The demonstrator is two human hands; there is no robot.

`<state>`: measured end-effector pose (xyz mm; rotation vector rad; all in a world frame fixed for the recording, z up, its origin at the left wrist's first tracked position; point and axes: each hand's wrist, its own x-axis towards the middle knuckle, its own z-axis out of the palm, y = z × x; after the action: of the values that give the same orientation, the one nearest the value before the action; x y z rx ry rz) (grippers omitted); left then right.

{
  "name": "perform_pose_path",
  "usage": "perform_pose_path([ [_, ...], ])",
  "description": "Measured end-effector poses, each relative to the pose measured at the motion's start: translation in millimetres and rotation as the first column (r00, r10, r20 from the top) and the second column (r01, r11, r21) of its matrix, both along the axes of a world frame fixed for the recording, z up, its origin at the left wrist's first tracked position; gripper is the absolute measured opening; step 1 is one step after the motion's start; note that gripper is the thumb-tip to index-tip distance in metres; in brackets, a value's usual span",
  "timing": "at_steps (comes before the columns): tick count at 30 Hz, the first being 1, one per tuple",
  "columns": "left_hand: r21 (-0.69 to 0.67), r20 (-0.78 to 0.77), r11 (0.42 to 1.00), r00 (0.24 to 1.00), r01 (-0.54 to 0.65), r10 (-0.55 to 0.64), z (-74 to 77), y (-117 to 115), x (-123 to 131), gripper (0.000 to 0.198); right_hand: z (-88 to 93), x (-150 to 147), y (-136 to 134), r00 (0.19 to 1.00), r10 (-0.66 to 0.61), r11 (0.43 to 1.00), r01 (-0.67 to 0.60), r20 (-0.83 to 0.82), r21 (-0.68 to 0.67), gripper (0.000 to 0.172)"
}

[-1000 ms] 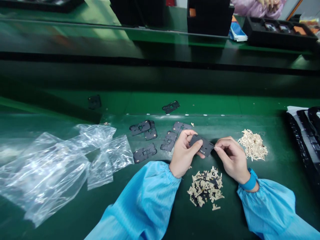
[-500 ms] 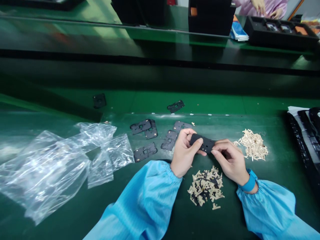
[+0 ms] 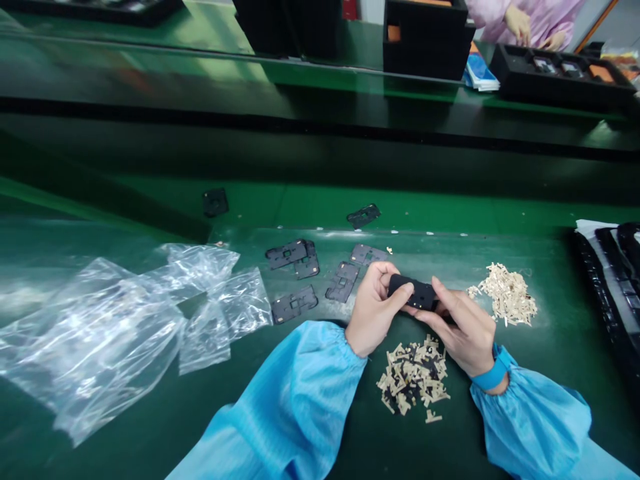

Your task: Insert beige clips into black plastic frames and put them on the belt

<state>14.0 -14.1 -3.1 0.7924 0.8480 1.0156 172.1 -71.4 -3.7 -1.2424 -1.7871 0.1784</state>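
Note:
A flat black plastic plate (image 3: 419, 293) with small holes is held up between both hands. My left hand (image 3: 376, 303) grips its left end, thumb on top and fingers beneath. My right hand (image 3: 463, 323) is closed around the right end, its thumb and fingers at the edges. Below the hands lies a pile of small beige and black parts (image 3: 414, 375). A second pile of beige parts (image 3: 509, 293) sits to the right. Left of my hands several similar black plates (image 3: 295, 304) with cutouts lie on the green table, some overlapping.
Clear plastic bags (image 3: 115, 333) spread over the left of the table. A black-wrapped bundle (image 3: 613, 287) stands at the right edge. Behind a raised ledge are black boxes (image 3: 427, 43), a black tray (image 3: 563, 77) and another person's hands (image 3: 520, 25).
My right hand has shifted its grip, its thumb now higher at the plate's right end and its fingers below. The view has moved slightly; both hands still hold the plate.

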Motion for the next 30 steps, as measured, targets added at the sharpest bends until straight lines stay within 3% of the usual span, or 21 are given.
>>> perform_pose_path([
  [5,0.017,-0.018,1.000,1.000,0.000,0.000,-1.2,1,-1,0.047,-3.4,3,-3,0.995,-0.031,0.998,0.026,0.091,0.064,0.075],
  [8,0.017,-0.050,0.999,0.998,0.035,-0.034,-0.3,2,-2,0.045,-1.2,6,0,0.999,0.028,0.995,-0.029,-0.019,-0.091,0.061],
  [11,0.022,-0.080,0.996,0.993,0.089,-0.087,1.1,4,-3,0.043,2.8,9,4,0.982,0.082,0.951,-0.128,-0.171,-0.281,0.046],
  [16,0.048,-0.134,0.989,0.982,0.138,-0.131,-0.2,4,-2,0.039,12.1,15,7,0.876,-0.024,0.819,-0.259,-0.481,-0.512,0.046],
  [19,0.063,-0.149,0.969,0.962,0.241,-0.229,-1.5,5,-2,0.036,17.9,24,10,0.839,-0.120,0.672,-0.325,-0.531,-0.666,0.024],
  [21,0.063,-0.112,0.970,0.968,0.234,-0.226,-1.8,5,-2,0.038,20.2,29,14,0.825,-0.150,0.578,-0.374,-0.544,-0.726,0.027],
  [22,0.062,-0.085,0.978,0.977,0.201,-0.196,-1.9,6,-1,0.041,20.8,31,16,0.799,-0.184,0.581,-0.382,-0.573,-0.719,0.027],
  [24,0.056,-0.041,0.992,0.993,0.117,-0.115,-2.1,7,-1,0.044,21.3,34,19,0.695,-0.282,0.700,-0.322,-0.661,-0.637,0.023],
  [26,0.053,-0.022,0.996,0.997,0.072,-0.071,-2.5,8,0,0.045,21.7,32,20,0.641,-0.316,0.777,-0.248,-0.700,-0.578,0.027],
  [28,0.050,-0.016,0.997,0.998,0.066,-0.066,-2.8,9,1,0.043,23.4,28,16,0.736,-0.261,0.768,-0.233,-0.624,-0.596,0.030],
  [30,0.042,-0.008,0.997,0.997,0.071,-0.070,-2.8,9,1,0.041,27.3,23,8,0.898,-0.072,0.740,-0.244,-0.435,-0.627,0.015],
])
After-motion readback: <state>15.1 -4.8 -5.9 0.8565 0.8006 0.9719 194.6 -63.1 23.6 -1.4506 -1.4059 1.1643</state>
